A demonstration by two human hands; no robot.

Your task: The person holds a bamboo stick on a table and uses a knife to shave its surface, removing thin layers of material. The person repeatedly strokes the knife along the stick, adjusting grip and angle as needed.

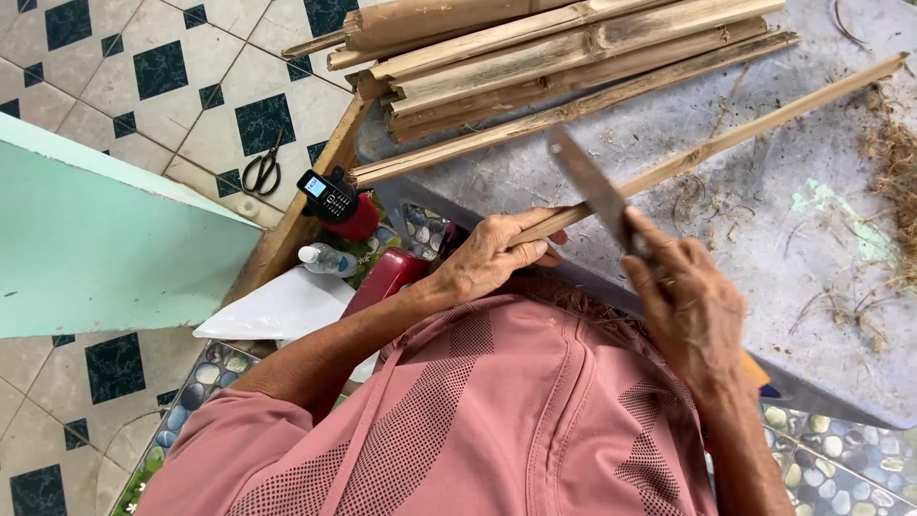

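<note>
My left hand (pixel 492 253) grips the near end of a long thin bamboo strip (pixel 764 119) that runs diagonally up to the right across a grey table (pixel 726 201). My right hand (pixel 688 306) holds the handle of a broad-bladed knife (pixel 587 177), whose blade rests against the strip just beyond my left fingers. A pile of split bamboo pieces (pixel 554 57) lies along the table's far edge. My pink shirt fills the lower middle of the view.
Fibre shavings (pixel 893 158) litter the table's right side. On the tiled floor lie black scissors (pixel 263 172), a small black phone (pixel 328 194) on a red object, and a plastic bottle (pixel 325 258). A pale green board (pixel 95 239) stands at left.
</note>
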